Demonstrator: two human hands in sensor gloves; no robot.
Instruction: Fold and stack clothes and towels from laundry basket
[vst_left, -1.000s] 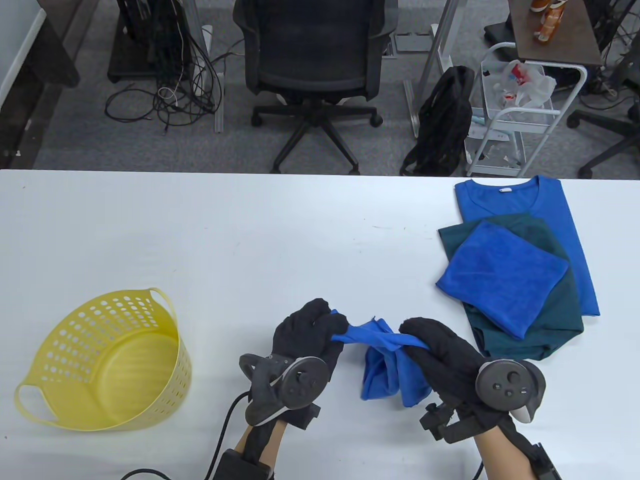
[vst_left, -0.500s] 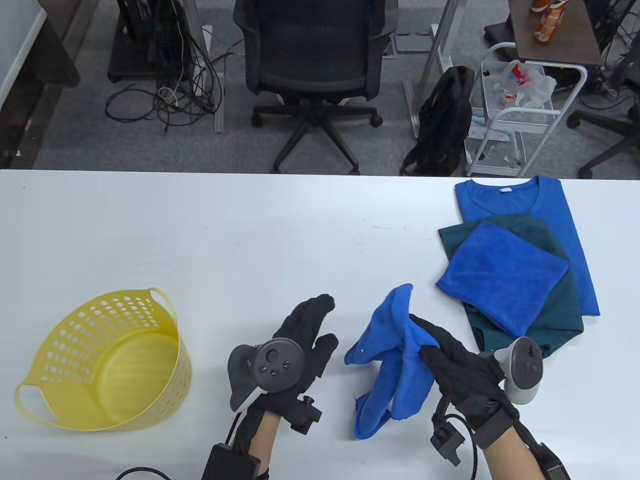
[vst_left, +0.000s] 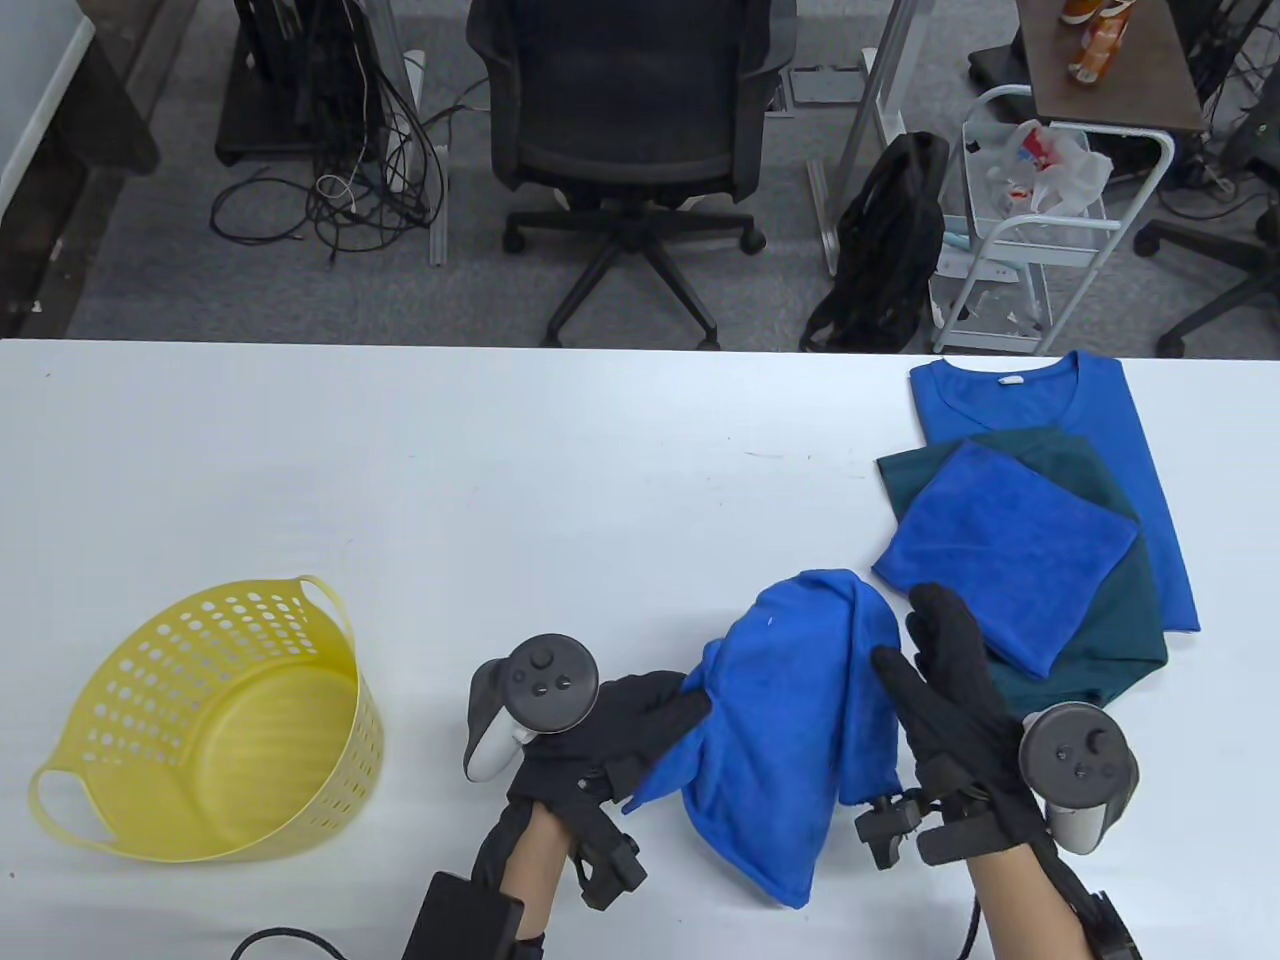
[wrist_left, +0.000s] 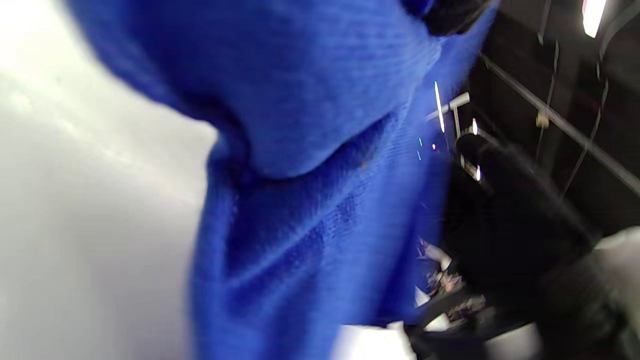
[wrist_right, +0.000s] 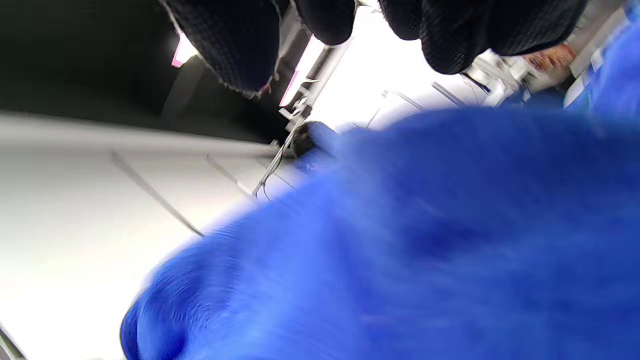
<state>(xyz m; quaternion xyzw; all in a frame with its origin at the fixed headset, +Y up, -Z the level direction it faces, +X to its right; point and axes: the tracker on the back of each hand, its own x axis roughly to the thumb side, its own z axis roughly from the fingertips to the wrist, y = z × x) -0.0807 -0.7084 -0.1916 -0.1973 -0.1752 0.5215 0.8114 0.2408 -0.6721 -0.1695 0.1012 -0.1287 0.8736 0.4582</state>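
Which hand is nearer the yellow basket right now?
Left. The left hand is just right of the yellow basket; the right hand is farther right, past the blue towel.

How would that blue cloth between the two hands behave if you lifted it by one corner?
Probably floppy: the blue cloth sags in soft folds between the left hand and the right hand. It looks light, bunching easily. Its fuzzy weave in the left wrist view suggests it grips rather than slips.

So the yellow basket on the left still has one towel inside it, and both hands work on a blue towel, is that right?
Not quite: the table view shows the yellow basket with nothing inside it. The rest holds: the left hand and right hand both work on the blue towel.
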